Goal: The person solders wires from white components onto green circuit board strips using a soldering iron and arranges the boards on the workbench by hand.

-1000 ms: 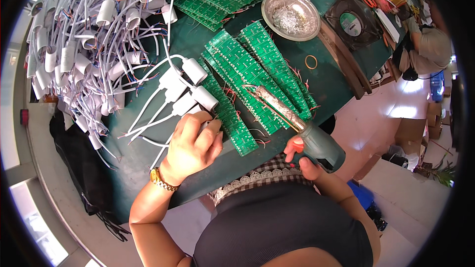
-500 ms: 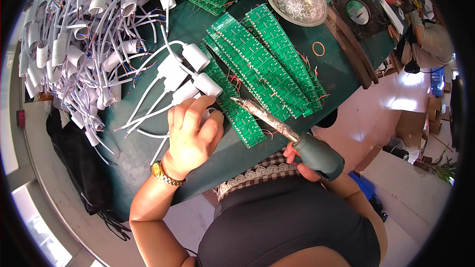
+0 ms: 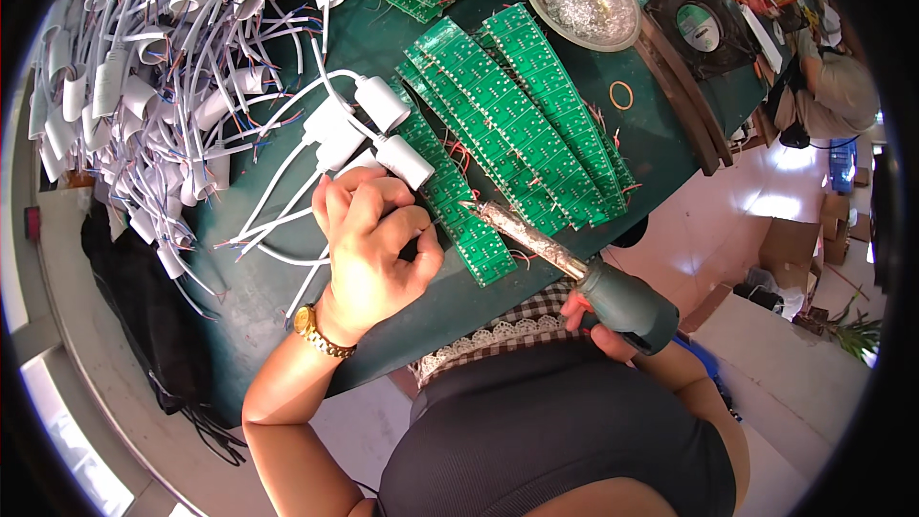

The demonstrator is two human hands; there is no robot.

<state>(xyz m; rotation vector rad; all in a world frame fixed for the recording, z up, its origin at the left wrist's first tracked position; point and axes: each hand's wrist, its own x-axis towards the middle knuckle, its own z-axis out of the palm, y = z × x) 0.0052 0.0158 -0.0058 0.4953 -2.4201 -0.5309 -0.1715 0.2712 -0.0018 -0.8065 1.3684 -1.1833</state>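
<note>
My left hand [image 3: 375,244] is closed with curled fingers beside a small heap of white cylindrical cable ends [image 3: 404,161]. Whatever lies between its fingertips is hidden from view. In my right hand [image 3: 595,325] is a soldering iron [image 3: 627,304] with a dark green handle. Its scorched metal shaft points up and left, and its tip is over or on the nearest strip of green circuit boards [image 3: 464,241]; I cannot tell whether they touch. More overlapping board strips [image 3: 517,139], with thin red wires at their edges, lie just beyond the tip.
A large pile of white cables with cylindrical ends [image 3: 107,81] covers the far left of the green table [image 3: 263,325]. At the far right are a metal bowl of silvery scraps [image 3: 584,2], a black fan [image 3: 701,24], brown bars [image 3: 680,96] and a rubber band [image 3: 621,96]. Another person [image 3: 838,86] sits beyond.
My left hand has drawn slightly back toward me from the white cable ends, its fingers curling more. My right hand and the soldering iron have shifted a little right and nearer to me.
</note>
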